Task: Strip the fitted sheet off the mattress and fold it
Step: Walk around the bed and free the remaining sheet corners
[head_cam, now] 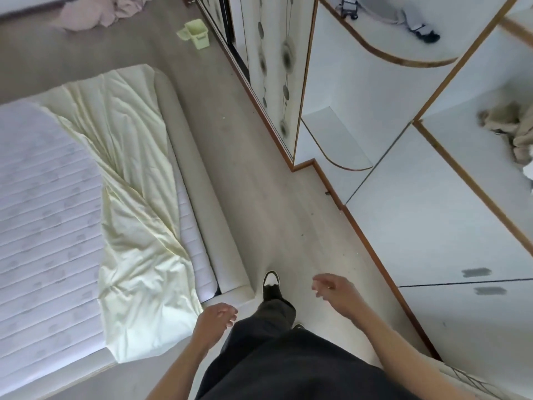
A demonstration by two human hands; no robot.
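- Head view: pale yellow fitted sheet (135,215) lies bunched along mattress (43,215) edge, mattress top bared beside it.
- Left hand (215,319) near sheet's corner, fingers loosely curled, holding nothing.
- Right hand (331,290) farther from mattress, fingers relaxed, holding nothing.

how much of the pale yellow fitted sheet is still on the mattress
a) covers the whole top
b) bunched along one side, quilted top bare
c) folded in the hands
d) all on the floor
b: the pale yellow fitted sheet lies crumpled along the edge nearest the floor aisle, leaving the white quilted mattress top bare; both hands hold nothing.
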